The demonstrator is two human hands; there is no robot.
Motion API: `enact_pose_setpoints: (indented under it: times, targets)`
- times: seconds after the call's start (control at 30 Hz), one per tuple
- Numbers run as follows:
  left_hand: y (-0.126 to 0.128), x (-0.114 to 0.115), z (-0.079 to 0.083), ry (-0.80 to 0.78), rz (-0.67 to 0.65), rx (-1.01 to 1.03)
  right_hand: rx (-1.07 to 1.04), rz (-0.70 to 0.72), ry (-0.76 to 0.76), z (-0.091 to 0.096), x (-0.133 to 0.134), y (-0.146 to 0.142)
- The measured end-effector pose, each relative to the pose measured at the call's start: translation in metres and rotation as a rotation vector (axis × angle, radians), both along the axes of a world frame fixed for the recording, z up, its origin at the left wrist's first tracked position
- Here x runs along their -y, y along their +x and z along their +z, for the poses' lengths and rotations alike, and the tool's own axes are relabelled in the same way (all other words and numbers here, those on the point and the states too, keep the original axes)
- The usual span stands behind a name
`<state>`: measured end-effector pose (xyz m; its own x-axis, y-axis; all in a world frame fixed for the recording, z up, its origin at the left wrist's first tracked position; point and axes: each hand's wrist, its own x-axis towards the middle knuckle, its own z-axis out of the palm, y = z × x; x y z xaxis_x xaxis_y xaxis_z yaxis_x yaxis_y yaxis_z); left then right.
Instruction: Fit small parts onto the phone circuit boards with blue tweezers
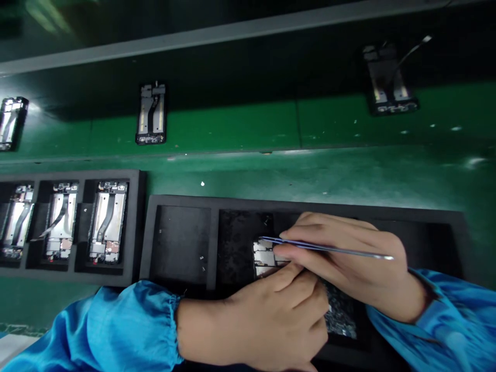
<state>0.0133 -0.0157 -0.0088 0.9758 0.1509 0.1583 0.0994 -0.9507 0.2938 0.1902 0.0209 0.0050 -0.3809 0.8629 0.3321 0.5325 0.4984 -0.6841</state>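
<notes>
My right hand (349,258) pinches a pair of slim purplish tweezers (333,249). Their tips reach the upper edge of a partly covered phone assembly (264,256) with silver metal shields. My left hand (267,315) is closed over the lower part of that assembly, its fingers curled and its fingertips close to those of my right hand. Both hands are over a black foam tray (182,199), and they hide much of the assembly. A patch of small glinting bits (341,318) shows in the tray below my right hand.
At left, a second black foam tray (134,227) holds several opened phones, one being this phone (108,222). Beyond, on the green bench (240,173), lie an opened phone (151,113), another at far left (11,124), and one at right (391,82) with a cable sticking up.
</notes>
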Motion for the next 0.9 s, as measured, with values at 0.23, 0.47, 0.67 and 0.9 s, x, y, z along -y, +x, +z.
enact_pose_setpoints:
  times: [0.23, 0.47, 0.67, 0.9]
  targets:
    - [0.000, -0.002, 0.004, 0.013, 0.015, 0.043, -0.156, -0.237, 0.021, -0.001, 0.002, 0.006]
    - [-0.001, -0.010, 0.007, -0.011, -0.037, 0.094, -0.068, -0.107, -0.143, -0.019, -0.009, -0.008]
    - [-0.002, -0.010, 0.002, 0.015, -0.037, 0.174, -0.095, -0.002, -0.172, -0.023, -0.006, -0.007]
    - [-0.001, -0.004, -0.004, 0.037, -0.032, 0.266, -0.087, 0.120, -0.202, -0.020, -0.006, -0.010]
